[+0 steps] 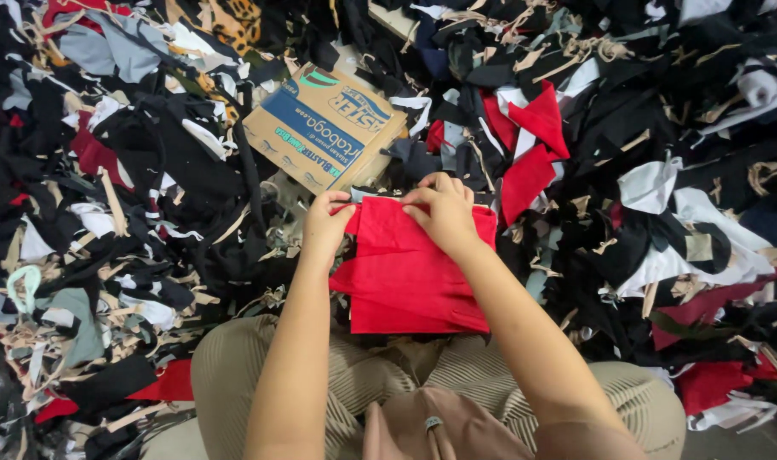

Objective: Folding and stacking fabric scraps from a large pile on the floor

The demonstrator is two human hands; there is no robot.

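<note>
A stack of red fabric pieces (405, 277) lies in front of my knees, roughly squared up. My left hand (324, 223) pinches the stack's upper left corner. My right hand (444, 209) grips the top edge near the middle, fingers curled over the cloth. Both forearms reach forward from my lap, which is covered by beige ribbed trousers (235, 366).
Heaps of black, white, grey, tan and red fabric scraps surround me on all sides. A flattened cardboard box (324, 128) with blue print lies just beyond the stack. More red pieces (529, 149) sit to the right, and others (712, 379) at lower right.
</note>
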